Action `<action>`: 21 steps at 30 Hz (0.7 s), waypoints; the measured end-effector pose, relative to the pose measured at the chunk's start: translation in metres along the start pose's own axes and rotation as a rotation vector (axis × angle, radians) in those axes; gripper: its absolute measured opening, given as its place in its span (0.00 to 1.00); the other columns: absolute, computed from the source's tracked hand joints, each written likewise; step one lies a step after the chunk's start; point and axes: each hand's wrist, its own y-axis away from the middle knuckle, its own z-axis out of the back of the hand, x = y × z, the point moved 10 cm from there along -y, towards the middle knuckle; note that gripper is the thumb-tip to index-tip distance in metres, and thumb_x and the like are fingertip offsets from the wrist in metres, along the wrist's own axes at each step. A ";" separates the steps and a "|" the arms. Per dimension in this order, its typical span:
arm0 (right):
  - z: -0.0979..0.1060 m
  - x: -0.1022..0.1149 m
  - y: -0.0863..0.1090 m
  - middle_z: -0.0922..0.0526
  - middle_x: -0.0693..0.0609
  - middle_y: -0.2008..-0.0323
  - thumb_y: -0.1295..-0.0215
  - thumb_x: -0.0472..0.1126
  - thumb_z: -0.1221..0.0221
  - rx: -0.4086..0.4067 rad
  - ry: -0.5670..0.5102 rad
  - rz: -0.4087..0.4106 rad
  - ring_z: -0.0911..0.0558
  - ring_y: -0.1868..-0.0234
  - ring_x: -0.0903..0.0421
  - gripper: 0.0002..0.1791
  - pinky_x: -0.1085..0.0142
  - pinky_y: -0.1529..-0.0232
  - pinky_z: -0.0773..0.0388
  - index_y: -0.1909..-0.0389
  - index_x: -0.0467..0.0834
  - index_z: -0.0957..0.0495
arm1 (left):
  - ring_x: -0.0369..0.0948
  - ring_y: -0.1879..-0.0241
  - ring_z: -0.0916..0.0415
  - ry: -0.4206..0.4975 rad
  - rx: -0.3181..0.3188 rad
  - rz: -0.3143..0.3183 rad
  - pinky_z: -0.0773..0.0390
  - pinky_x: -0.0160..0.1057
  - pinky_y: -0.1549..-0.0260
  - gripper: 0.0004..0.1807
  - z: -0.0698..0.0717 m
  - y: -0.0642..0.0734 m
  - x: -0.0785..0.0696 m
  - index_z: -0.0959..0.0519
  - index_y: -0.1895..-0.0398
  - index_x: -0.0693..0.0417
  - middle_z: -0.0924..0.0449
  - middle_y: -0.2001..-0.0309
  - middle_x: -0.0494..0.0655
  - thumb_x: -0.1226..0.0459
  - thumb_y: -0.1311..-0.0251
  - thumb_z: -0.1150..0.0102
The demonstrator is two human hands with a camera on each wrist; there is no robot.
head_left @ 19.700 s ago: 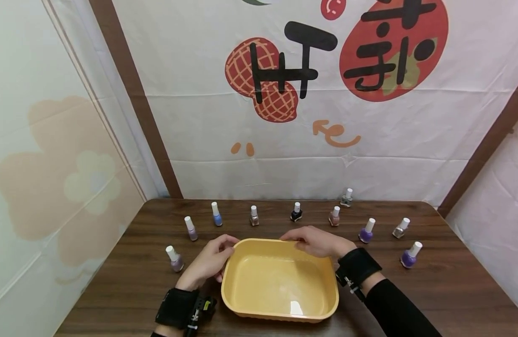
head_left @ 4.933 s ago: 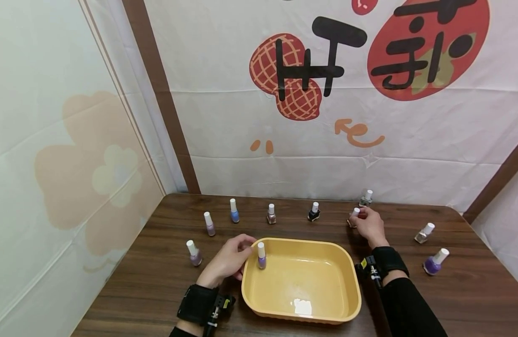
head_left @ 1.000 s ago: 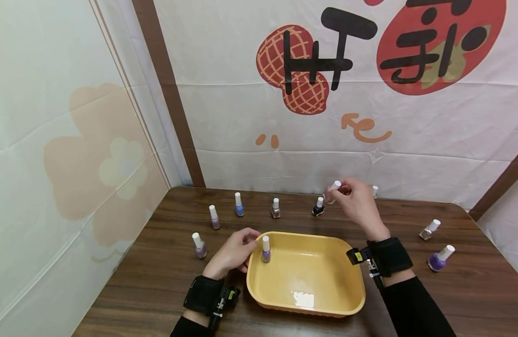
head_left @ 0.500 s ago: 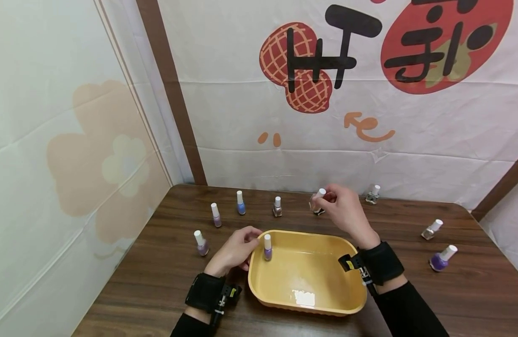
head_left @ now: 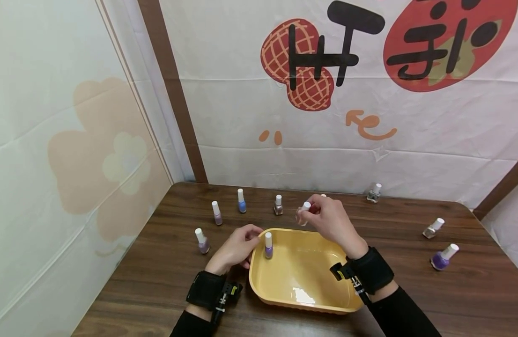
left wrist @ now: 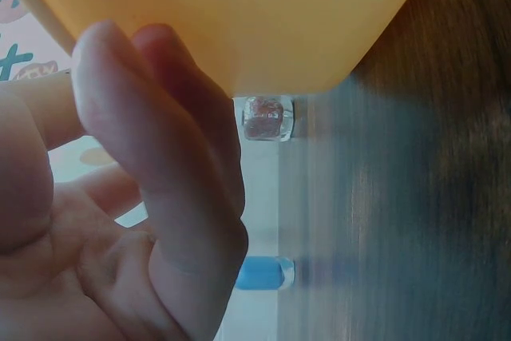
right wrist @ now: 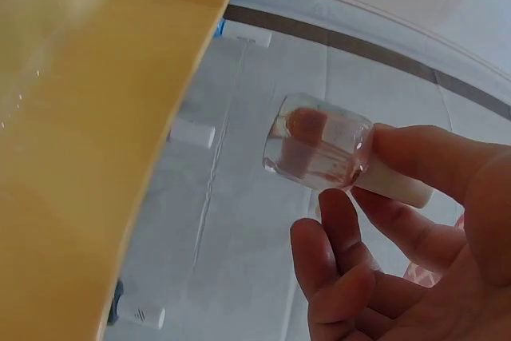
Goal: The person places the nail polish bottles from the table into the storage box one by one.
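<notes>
My right hand [head_left: 332, 222] pinches the white cap of a clear nail polish bottle [right wrist: 319, 143] with pinkish-brown polish inside. The bottle is in the air, tilted, just beyond the far rim of a yellow plastic tray [head_left: 305, 281]. My left hand [head_left: 237, 248] holds the tray at its far left corner, its fingers [left wrist: 160, 125] bent against the outer wall. Inside that same corner stands a purple nail polish bottle [head_left: 269, 245] with a white cap. Behind my right hand, a black polish bottle [right wrist: 116, 306] is mostly hidden in the head view.
Along the table's left and back stand two lilac bottles [head_left: 202, 241] [head_left: 217, 213], a blue one [head_left: 241, 201] and a brownish one [head_left: 278, 206]. To the right are a clear glittery bottle [head_left: 373, 193], a silvery one [head_left: 433, 228] and a dark purple one [head_left: 443, 257]. A printed cloth [head_left: 242, 117] hangs behind.
The right hand has picked up the pinkish bottle from the back right and carried it left and nearer to the tray. Earlier, the purple bottle came into the tray. The left hand keeps its place.
</notes>
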 end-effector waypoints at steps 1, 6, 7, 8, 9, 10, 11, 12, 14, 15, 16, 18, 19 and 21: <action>-0.001 0.002 0.001 0.20 0.55 0.75 0.38 0.47 0.37 0.005 0.004 0.004 0.27 0.75 0.59 0.08 0.67 0.71 0.32 0.68 0.47 0.22 | 0.37 0.85 0.29 0.002 0.004 0.001 0.24 0.33 0.90 0.16 0.000 0.000 0.000 0.28 0.42 0.57 0.24 0.61 0.59 0.65 0.30 0.56; -0.012 0.006 0.004 0.17 0.59 0.76 0.39 0.48 0.37 0.054 -0.007 0.009 0.25 0.76 0.62 0.07 0.69 0.73 0.31 0.72 0.50 0.21 | 0.37 0.85 0.29 0.009 0.012 0.004 0.24 0.33 0.90 0.16 -0.001 0.000 -0.001 0.28 0.42 0.57 0.24 0.59 0.60 0.65 0.30 0.56; -0.015 0.007 0.005 0.16 0.60 0.76 0.39 0.48 0.37 0.067 -0.010 0.008 0.25 0.76 0.63 0.07 0.70 0.74 0.32 0.73 0.51 0.21 | 0.38 0.84 0.29 0.010 0.009 0.007 0.25 0.33 0.90 0.16 0.000 0.000 -0.001 0.28 0.42 0.57 0.24 0.59 0.60 0.65 0.30 0.56; -0.017 0.008 0.006 0.15 0.60 0.76 0.39 0.48 0.37 0.079 -0.014 0.008 0.25 0.77 0.63 0.07 0.70 0.74 0.32 0.73 0.51 0.21 | 0.37 0.84 0.29 0.011 0.007 0.007 0.25 0.33 0.90 0.16 0.000 0.000 -0.001 0.28 0.42 0.57 0.24 0.59 0.60 0.65 0.30 0.55; -0.019 0.008 0.006 0.16 0.60 0.77 0.39 0.47 0.37 0.087 -0.015 0.009 0.25 0.77 0.63 0.07 0.70 0.75 0.32 0.73 0.52 0.21 | 0.37 0.84 0.29 0.011 0.005 0.007 0.25 0.33 0.90 0.16 0.000 0.000 -0.001 0.28 0.42 0.57 0.24 0.59 0.60 0.65 0.30 0.55; -0.020 0.009 0.007 0.16 0.61 0.77 0.39 0.48 0.37 0.093 -0.013 0.010 0.26 0.78 0.63 0.07 0.70 0.76 0.32 0.73 0.52 0.21 | 0.37 0.84 0.29 0.013 0.004 0.006 0.25 0.33 0.90 0.16 0.000 0.000 -0.001 0.28 0.42 0.57 0.24 0.60 0.59 0.65 0.30 0.55; -0.022 0.009 0.008 0.16 0.61 0.77 0.38 0.47 0.37 0.098 -0.010 0.013 0.26 0.77 0.63 0.07 0.70 0.75 0.32 0.73 0.52 0.21 | 0.37 0.85 0.30 0.013 0.003 0.005 0.25 0.33 0.90 0.16 0.000 0.000 -0.002 0.28 0.42 0.57 0.25 0.60 0.60 0.66 0.30 0.55; -0.023 0.010 0.008 0.17 0.61 0.77 0.38 0.47 0.37 0.102 -0.004 0.016 0.26 0.77 0.63 0.07 0.71 0.75 0.32 0.74 0.52 0.21 | 0.37 0.85 0.30 0.014 0.002 0.007 0.25 0.33 0.90 0.16 0.000 0.000 -0.001 0.28 0.42 0.57 0.25 0.60 0.60 0.66 0.30 0.55; -0.025 0.011 0.010 0.18 0.61 0.77 0.38 0.47 0.37 0.109 0.013 0.024 0.26 0.77 0.63 0.07 0.70 0.75 0.32 0.74 0.52 0.21 | 0.37 0.84 0.29 0.016 0.004 0.009 0.25 0.33 0.90 0.16 0.000 0.000 -0.001 0.28 0.42 0.57 0.25 0.60 0.60 0.65 0.30 0.55; -0.027 0.011 0.010 0.19 0.61 0.77 0.39 0.47 0.37 0.114 0.019 0.025 0.27 0.77 0.63 0.07 0.70 0.75 0.33 0.75 0.52 0.21 | 0.38 0.84 0.29 0.016 0.003 0.010 0.25 0.33 0.90 0.16 0.000 0.000 -0.001 0.28 0.42 0.57 0.24 0.60 0.60 0.65 0.30 0.55; -0.028 0.011 0.011 0.19 0.61 0.77 0.40 0.46 0.37 0.122 0.021 0.027 0.27 0.77 0.63 0.07 0.70 0.75 0.33 0.75 0.52 0.22 | 0.38 0.84 0.29 0.015 0.005 0.010 0.25 0.33 0.90 0.16 0.000 0.000 -0.001 0.28 0.42 0.57 0.24 0.60 0.60 0.65 0.30 0.55; -0.032 0.012 0.011 0.19 0.61 0.78 0.41 0.46 0.36 0.139 0.024 0.028 0.27 0.78 0.62 0.07 0.70 0.76 0.33 0.76 0.52 0.21 | 0.38 0.84 0.29 0.014 0.005 0.015 0.25 0.33 0.90 0.16 0.000 0.000 -0.001 0.28 0.42 0.57 0.24 0.60 0.60 0.65 0.30 0.55; -0.033 0.012 0.012 0.19 0.61 0.79 0.43 0.45 0.35 0.142 0.025 0.027 0.28 0.79 0.62 0.07 0.70 0.76 0.33 0.77 0.52 0.21 | 0.38 0.84 0.29 0.015 0.004 0.015 0.25 0.33 0.90 0.16 0.000 0.000 -0.001 0.28 0.42 0.57 0.24 0.60 0.60 0.65 0.30 0.55; -0.036 0.012 0.012 0.19 0.61 0.80 0.45 0.44 0.34 0.148 0.025 0.020 0.27 0.80 0.62 0.06 0.70 0.77 0.33 0.78 0.52 0.21 | 0.38 0.84 0.29 0.015 0.002 0.012 0.25 0.34 0.90 0.16 0.000 0.001 -0.001 0.28 0.43 0.57 0.24 0.61 0.60 0.65 0.31 0.55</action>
